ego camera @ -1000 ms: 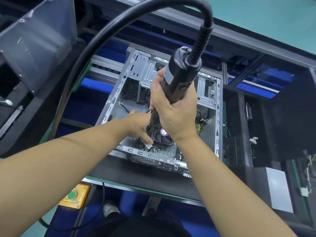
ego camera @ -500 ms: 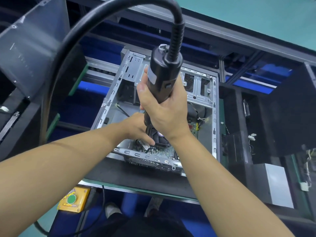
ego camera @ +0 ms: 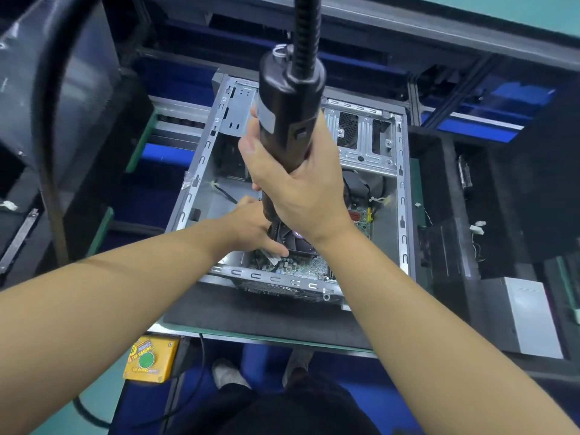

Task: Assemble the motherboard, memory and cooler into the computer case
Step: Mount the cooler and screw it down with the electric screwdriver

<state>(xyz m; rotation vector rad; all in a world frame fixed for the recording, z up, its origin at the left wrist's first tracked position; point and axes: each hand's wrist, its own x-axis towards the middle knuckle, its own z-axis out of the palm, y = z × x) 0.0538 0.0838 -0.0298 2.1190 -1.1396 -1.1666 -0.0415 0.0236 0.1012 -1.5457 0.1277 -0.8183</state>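
Workbench [ego camera: 251, 318]: cooler [ego camera: 293, 243] seemingly under right hand [ego camera: 301, 189] screwdriver [ego camera: 288, 98] grip

cooler [ego camera: 290, 243] on motherboard [ego camera: 301, 265] in case [ego camera: 403, 215]

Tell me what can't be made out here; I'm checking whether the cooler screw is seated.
Head view:
Bit and screw: hidden behind the right hand gripping the screwdriver.
Cooler: mostly covered by the left hand and right wrist.
Cable: cut off by the top edge.

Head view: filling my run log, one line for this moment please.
right hand: grips screwdriver | left hand: on cooler | motherboard: inside computer case
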